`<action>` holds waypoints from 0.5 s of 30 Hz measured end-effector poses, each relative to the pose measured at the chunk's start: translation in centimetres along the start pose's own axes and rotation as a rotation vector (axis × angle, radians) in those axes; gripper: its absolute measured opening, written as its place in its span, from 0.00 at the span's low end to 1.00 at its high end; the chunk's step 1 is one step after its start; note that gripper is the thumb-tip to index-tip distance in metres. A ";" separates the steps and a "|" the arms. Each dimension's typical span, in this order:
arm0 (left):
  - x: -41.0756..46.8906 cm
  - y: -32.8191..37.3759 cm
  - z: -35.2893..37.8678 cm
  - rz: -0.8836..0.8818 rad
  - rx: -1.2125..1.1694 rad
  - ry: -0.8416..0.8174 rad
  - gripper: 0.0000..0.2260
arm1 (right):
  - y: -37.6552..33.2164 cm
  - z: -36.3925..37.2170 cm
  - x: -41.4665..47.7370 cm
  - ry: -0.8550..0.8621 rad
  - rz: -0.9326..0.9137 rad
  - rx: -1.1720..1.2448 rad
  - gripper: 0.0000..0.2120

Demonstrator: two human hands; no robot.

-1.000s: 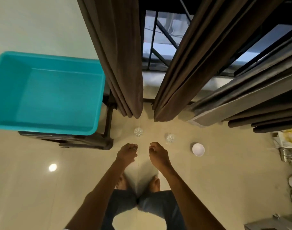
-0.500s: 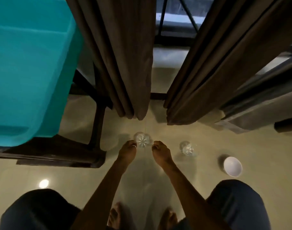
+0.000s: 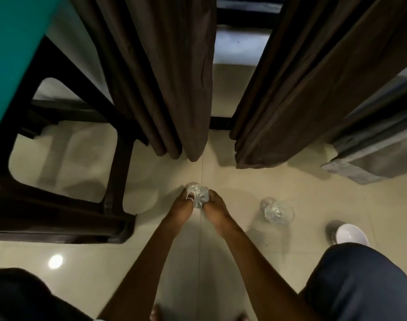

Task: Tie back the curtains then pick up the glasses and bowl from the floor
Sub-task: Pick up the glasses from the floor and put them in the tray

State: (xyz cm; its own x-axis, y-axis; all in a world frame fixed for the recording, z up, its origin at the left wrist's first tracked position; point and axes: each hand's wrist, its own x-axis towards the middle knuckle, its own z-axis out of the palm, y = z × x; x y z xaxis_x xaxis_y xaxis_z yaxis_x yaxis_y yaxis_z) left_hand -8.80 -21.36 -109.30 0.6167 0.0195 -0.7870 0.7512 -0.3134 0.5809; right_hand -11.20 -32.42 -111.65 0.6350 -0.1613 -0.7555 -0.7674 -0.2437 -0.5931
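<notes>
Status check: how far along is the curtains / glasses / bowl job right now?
Apparently done: the dark brown curtains hang bunched apart with a gap between them; any tie is out of frame. In hand: the left hand and right hand grip one clear ribbed glass low over the beige tiled floor; I cannot tell if it is lifted. Left: the second clear ribbed glass and the small white bowl, both on the floor.

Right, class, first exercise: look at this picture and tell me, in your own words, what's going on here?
A person crouches on the tiled floor, left hand and right hand both gripping a clear glass from either side, below the parted brown curtains. Whether it has left the floor is unclear. A second glass and a white bowl wait on the floor to the right, untouched.
</notes>
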 end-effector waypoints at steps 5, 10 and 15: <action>-1.6 0.0 -0.5 -0.048 -0.117 0.036 0.18 | -1.2 0.4 -3.2 0.064 0.012 0.143 0.29; -8.5 3.3 -2.1 -0.062 -0.237 0.042 0.16 | -5.1 -2.2 -10.8 0.098 -0.021 0.134 0.14; -19.5 9.4 -4.2 0.044 -0.183 0.093 0.16 | -10.8 -5.7 -20.1 0.076 -0.065 0.170 0.24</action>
State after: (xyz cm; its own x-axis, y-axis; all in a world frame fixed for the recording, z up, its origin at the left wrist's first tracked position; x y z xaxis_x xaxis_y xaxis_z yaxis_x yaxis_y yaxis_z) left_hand -12.81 -20.74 -87.63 0.6625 0.0999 -0.7424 0.7482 -0.1381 0.6490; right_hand -15.19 -32.03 -88.48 0.6834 -0.2235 -0.6950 -0.7246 -0.0915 -0.6831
